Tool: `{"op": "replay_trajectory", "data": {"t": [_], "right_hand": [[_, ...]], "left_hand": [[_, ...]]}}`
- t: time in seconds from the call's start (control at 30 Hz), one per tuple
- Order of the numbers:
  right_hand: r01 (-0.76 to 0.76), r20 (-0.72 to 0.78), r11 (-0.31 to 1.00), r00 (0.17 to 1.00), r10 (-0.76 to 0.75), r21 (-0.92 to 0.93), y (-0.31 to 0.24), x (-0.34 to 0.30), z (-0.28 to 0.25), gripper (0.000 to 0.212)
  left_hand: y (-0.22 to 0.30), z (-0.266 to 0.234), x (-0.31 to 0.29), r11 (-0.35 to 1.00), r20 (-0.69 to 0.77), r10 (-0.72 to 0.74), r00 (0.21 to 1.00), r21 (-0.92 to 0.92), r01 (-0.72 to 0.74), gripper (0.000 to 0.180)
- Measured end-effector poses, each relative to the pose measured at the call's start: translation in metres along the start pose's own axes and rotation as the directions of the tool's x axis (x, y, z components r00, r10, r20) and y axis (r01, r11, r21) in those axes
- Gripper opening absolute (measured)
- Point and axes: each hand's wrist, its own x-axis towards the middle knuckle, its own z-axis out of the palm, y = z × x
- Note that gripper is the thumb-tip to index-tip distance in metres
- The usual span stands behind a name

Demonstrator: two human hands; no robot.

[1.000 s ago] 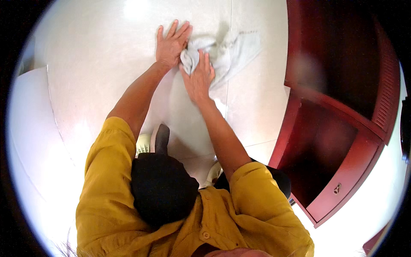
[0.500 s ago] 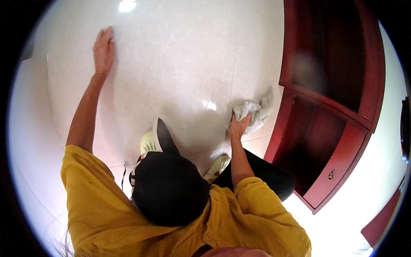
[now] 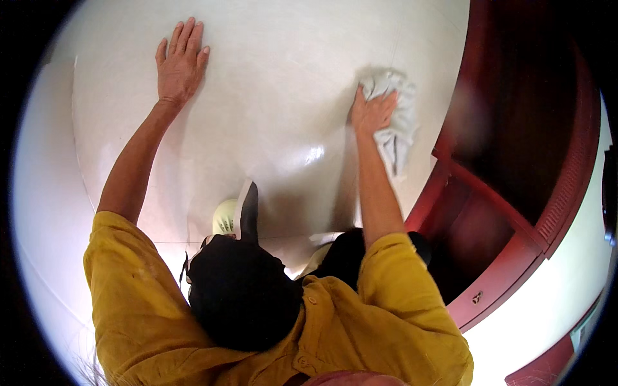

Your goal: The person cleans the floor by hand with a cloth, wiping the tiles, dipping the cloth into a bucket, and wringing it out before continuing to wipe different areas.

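My left hand rests flat on the pale, glossy tiled floor at the far left, fingers spread and nothing in it. Over on the right, my right hand presses down on a crumpled whitish cloth. The thumb stands apart and the other fingers are partly lost in the folds. Part of the cloth trails back toward me beside the wrist. Both arms reach forward from mustard-yellow sleeves.
A dark red wooden cabinet with open compartments stands along the right side. Its near front panel carries a small metal fitting. Below me are a pale yellow shoe and a black rounded form. A whitish wall borders the left.
My right hand has slid the cloth forward and slightly right across the floor. My left hand has shifted forward and right, its fingers now more spread. The view has shifted slightly.
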Motion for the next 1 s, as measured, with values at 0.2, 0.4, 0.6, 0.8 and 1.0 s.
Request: {"op": "replay_trajectory", "data": {"t": [0.2, 0.4, 0.6, 0.8, 1.0], "right_hand": [[0.312, 0.053, 0.944, 0.946, -0.318, 0.104, -0.103, 0.081, 0.006, 0.083], [0.737, 0.107, 0.664, 0.656, -0.747, 0.121, -0.203, -0.004, 0.011, 0.081], [0.871, 0.128, 0.452, 0.435, -0.891, 0.192, -0.168, -0.094, 0.007, 0.076], [0.93, 0.315, 0.326, 0.262, -0.912, 0.171, -0.073, -0.173, -0.02, 0.081], [0.702, 0.131, 0.687, 0.676, -0.726, 0.185, 0.02, -0.111, -0.018, 0.085]], "left_hand": [[0.003, 0.01, -0.006, 0.999, 0.021, -0.025, 0.999, 0.024, 0.024, 0.048], [-0.007, 0.013, -0.013, 0.997, 0.04, -0.066, 0.997, -0.025, 0.067, 0.048], [-0.016, 0.013, -0.013, 0.916, -0.04, -0.111, 0.993, -0.392, 0.086, 0.047], [-0.016, 0.026, -0.011, 0.96, -0.092, -0.069, 0.993, -0.276, 0.041, 0.047], [-0.013, 0.019, -0.011, 0.95, -0.084, -0.075, 0.994, -0.309, 0.045, 0.046]]}}
